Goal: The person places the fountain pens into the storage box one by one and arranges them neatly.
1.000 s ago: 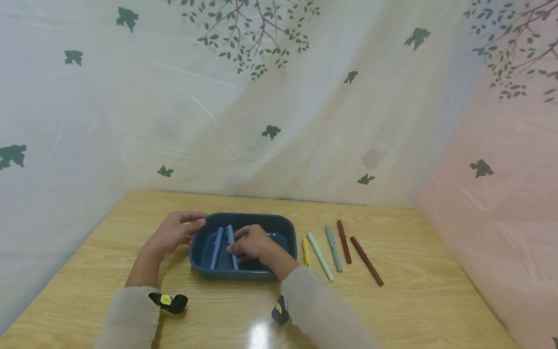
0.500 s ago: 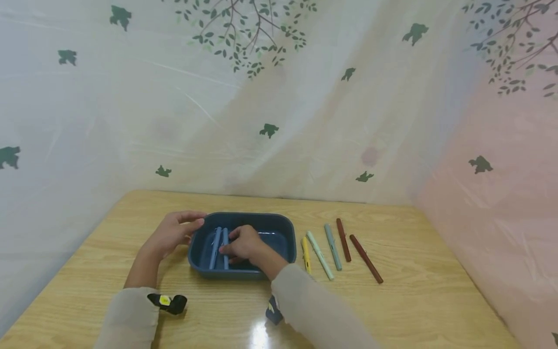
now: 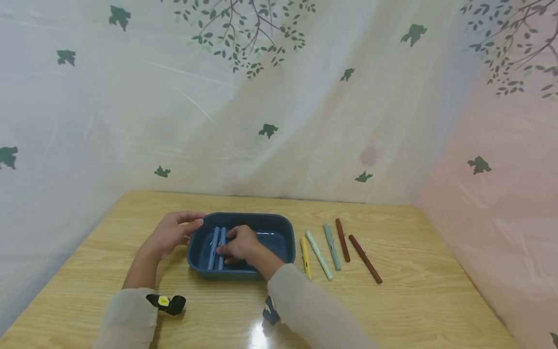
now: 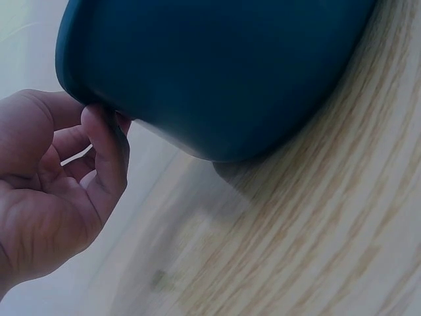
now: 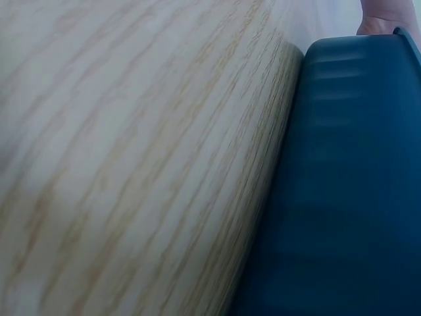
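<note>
A dark blue rectangular tray (image 3: 273, 245) stands on the wooden table. My left hand (image 3: 169, 236) holds its left back corner, fingertips at the rim; the left wrist view shows the hand (image 4: 66, 178) against the tray's outer wall (image 4: 217, 79). Inside the tray, two blue pens lie side by side at the left, nearly parallel. My right hand (image 3: 244, 246) reaches in over the front right and pinches the right-hand blue pen (image 3: 223, 234), covering part of it. The other blue pen (image 3: 213, 248) lies just left of it. The right wrist view shows only the tray's side.
Right of the tray lie a yellow pen (image 3: 306, 257), a pale green pen (image 3: 319, 256), a grey-green pen (image 3: 332, 247) and two dark red pens, one upright-lying (image 3: 342, 240) and one slanted (image 3: 365, 259). A patterned curtain (image 3: 305, 160) hangs behind the table.
My right hand has moved left in the tray, bringing its blue pen closer to the other and more parallel with it. The left hand stays at the corner.
</note>
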Tool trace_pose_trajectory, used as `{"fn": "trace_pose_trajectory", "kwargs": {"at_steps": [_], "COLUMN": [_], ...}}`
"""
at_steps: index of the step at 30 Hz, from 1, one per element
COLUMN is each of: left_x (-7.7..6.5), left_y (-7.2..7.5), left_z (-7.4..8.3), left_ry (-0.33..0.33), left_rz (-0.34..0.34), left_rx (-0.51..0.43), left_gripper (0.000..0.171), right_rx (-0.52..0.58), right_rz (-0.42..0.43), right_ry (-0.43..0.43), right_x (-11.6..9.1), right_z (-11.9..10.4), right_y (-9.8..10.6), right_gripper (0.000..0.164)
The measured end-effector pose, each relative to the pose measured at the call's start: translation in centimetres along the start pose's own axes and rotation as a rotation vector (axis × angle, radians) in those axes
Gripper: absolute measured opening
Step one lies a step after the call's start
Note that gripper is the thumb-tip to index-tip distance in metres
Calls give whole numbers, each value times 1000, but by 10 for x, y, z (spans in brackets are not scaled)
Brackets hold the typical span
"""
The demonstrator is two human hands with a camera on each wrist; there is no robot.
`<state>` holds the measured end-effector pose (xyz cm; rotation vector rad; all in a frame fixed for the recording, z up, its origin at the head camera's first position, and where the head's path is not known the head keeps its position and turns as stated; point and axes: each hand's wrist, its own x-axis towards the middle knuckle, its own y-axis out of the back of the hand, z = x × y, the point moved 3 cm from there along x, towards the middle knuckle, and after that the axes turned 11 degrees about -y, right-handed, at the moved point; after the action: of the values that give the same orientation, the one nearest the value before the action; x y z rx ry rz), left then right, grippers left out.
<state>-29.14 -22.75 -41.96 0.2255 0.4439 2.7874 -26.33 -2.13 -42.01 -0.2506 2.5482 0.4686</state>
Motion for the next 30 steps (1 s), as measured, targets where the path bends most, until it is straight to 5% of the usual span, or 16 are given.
{"fn": "trace_pose_trajectory", "kwargs": {"at_steps": [11,30], "left_x": [-1,0], "left_y": [1,0], "left_z": [0,-1], "left_ry": [8,14], "left_rz": [5,3], "left_rx": [-3,-12], "left_gripper": [48,49], "right_rx": [155,149], "right_rz": [-108,-97], "right_ry": [26,38], "right_x": [7,5], "right_z": [6,5], "right_y": [0,1], "right_gripper": [44,42]}}
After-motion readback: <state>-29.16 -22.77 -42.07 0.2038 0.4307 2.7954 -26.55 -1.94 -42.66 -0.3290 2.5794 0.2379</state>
